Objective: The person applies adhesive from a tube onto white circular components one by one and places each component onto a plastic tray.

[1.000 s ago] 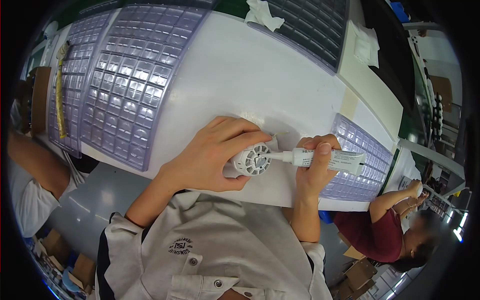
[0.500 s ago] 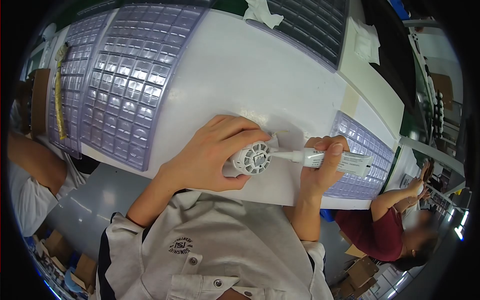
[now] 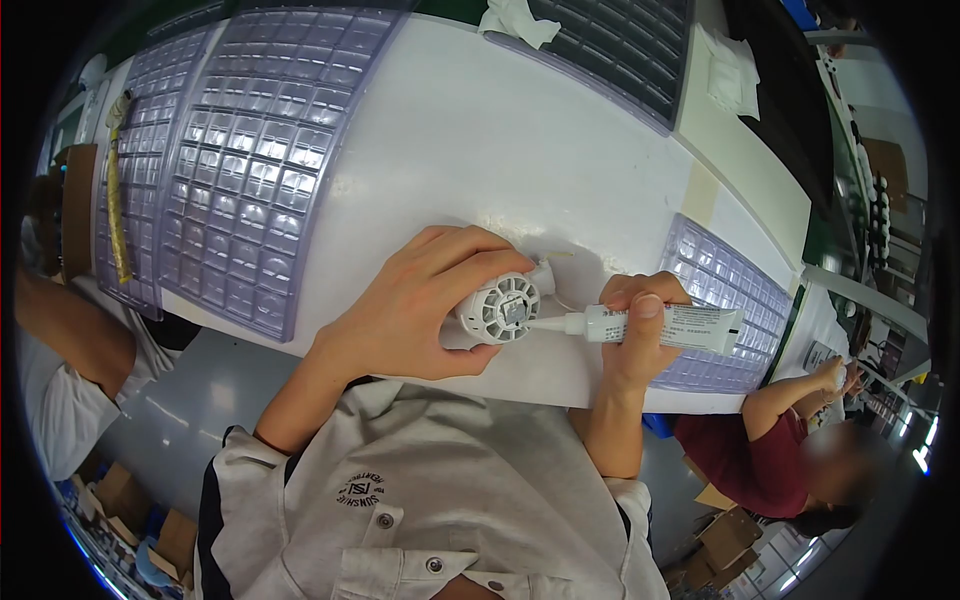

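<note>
Near the table's front edge, my left hand (image 3: pixel 425 305) is wrapped round a white round part (image 3: pixel 492 312) with a ring of slots and a small grey square at its centre. My right hand (image 3: pixel 643 325) grips a white tube (image 3: pixel 708 328) with printed text, lying nearly level. The tube's tapered nozzle (image 3: pixel 560 323) points left, its tip at the lower right of the part's slotted face. Whether the tip touches the face I cannot tell. A thin pale wire shows just behind the part.
Clear compartment trays (image 3: pixel 245 170) cover the table's left side, with a yellow tool (image 3: pixel 118 200) on one. Another tray (image 3: pixel 722 300) lies at right, a dark one (image 3: pixel 610 50) at the back with white tissue (image 3: pixel 520 22). People sit at both sides.
The nozzle first drew back from the part's centre to the right, then came to the lower right of its face. The part has turned slightly in my left hand.
</note>
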Demonstrator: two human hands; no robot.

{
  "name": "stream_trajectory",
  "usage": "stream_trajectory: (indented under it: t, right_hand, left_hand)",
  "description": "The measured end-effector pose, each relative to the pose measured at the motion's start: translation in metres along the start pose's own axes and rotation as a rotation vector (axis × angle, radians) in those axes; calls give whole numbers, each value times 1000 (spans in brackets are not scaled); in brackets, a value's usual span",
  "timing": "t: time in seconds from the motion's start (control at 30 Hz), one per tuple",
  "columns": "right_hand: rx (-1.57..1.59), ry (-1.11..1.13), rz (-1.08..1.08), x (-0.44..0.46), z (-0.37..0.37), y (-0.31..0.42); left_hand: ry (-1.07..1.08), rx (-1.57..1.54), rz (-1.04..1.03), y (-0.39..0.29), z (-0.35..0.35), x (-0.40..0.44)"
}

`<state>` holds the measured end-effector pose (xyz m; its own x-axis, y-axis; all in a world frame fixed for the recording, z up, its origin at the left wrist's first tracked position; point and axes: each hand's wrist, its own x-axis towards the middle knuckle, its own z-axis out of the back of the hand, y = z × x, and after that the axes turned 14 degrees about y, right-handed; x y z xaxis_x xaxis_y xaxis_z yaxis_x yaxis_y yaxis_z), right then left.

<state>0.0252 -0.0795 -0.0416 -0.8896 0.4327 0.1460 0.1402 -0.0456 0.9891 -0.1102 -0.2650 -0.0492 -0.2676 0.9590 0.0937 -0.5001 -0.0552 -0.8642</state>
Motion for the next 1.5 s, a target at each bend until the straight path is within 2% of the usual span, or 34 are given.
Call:
stream_trajectory:
  t: [0.6, 0.73, 0.83, 0.87, 0.93, 0.97, 1.03, 1.1, 1.13, 1.2, 1.23, 1.33, 1.4, 1.43, 1.5]
  right_hand:
    - [-60, -3, 2, 2, -2, 4]
    - [-19, -86, 123, 4, -4, 8]
    - [163, -128, 224, 1, 2, 3]
    - [192, -108, 245, 2, 2, 4]
    - [290, -312, 291, 5, 6, 5]
    - [320, -299, 304, 8, 7, 5]
    - [375, -301, 320, 8, 12, 11]
    - [402, -312, 338, 7, 13, 14]
    - [382, -287, 348, 7, 13, 15]
    - [337, -242, 374, 6, 14, 18]
    - [335, -259, 389, 4, 13, 21]
    - [364, -270, 389, -2, 18, 43]
    - [343, -347, 496, -12, 34, 70]
    - [363, -381, 580, -19, 42, 83]
    - [347, -441, 679, -37, 61, 97]
  left_hand:
    - [2, 1, -4, 0, 1, 0]
    - [-3, 0, -5, -2, -1, -2]
    - [-19, 32, -15, -7, 5, -4]
    - [-78, -15, 12, -14, 7, -7]
    - [-199, -99, 64, -23, 17, -14]
    - [-210, -66, 72, -22, 27, -19]
    - [-710, 173, 291, -13, 52, -27]
    - [-824, 150, 484, -5, 80, -27]
    - [-821, 157, 474, 1, 87, -29]
    - [-776, 88, 589, 18, 92, -34]
    - [-764, 94, 570, 24, 92, -38]
    - [-769, 669, 594, 39, 86, -42]
    - [-955, 805, 478, 31, 77, -34]
    - [-934, 772, 412, 15, 66, -18]
    - [-999, 523, 122, -30, 43, 12]
